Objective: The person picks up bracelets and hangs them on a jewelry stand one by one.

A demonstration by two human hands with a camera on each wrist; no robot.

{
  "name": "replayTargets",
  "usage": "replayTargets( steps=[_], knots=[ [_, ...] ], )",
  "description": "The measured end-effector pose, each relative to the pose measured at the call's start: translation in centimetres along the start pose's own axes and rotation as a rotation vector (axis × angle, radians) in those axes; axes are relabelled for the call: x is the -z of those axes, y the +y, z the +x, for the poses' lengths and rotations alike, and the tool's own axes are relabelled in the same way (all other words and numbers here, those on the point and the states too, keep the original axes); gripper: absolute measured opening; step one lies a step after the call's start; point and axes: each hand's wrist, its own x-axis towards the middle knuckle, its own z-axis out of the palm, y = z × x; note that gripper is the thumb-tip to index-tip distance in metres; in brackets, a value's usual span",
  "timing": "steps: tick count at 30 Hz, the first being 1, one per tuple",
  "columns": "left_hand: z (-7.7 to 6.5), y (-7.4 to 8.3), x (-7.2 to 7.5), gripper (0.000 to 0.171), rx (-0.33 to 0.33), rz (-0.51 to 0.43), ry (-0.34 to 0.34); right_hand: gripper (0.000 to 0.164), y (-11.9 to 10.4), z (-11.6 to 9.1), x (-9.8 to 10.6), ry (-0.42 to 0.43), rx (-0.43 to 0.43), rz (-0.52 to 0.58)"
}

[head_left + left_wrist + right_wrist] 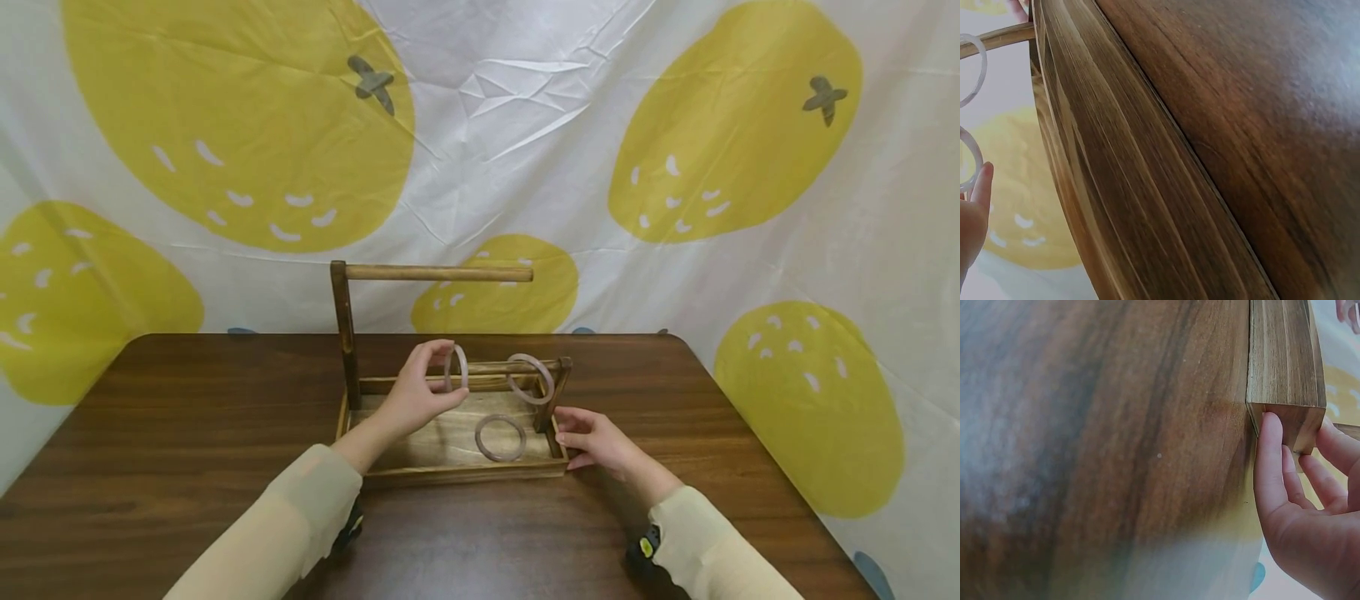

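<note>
My left hand (pixel 422 392) pinches a pale translucent bangle (pixel 464 367) upright between thumb and fingers, at the left end of the lower wooden bar (pixel 487 367). A second bangle (pixel 548 387) hangs round that bar near its right post. Flat on the floor of the wooden tray stand (pixel 465 474) lies a third bangle (pixel 479 447). My right hand (pixel 603 442) touches the tray's right end, fingers spread along the end wall. In the right wrist view its fingertips (pixel 1270 428) press against that wooden end. The left wrist view catches only part of the held bangle (pixel 977 150).
A taller post (pixel 342 333) on the stand's left carries a bare upper bar (pixel 438 273) reaching right. The stand rests on a dark wooden table (pixel 225 433). Behind the table hangs a white cloth (pixel 517 167) printed with yellow fruit.
</note>
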Motion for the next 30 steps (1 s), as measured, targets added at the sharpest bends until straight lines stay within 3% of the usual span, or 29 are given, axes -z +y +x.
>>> replayTargets(
  steps=[10, 18, 30],
  knots=[
    [0.5, 0.1, -0.7, 0.061, 0.003, 0.001, -0.01, 0.057, 0.0, 0.2, 0.1, 0.001, 0.009, 0.007],
    [2.0, -3.3, -1.7, 0.063, 0.007, -0.032, 0.014, 0.057, 0.0, 0.1, 0.0, 0.006, -0.001, 0.011],
    [2.0, -3.6, -2.6, 0.061, -0.002, -0.042, 0.035, 0.057, 0.1, 0.0, 0.0, 0.01, -0.005, 0.016]
  ],
)
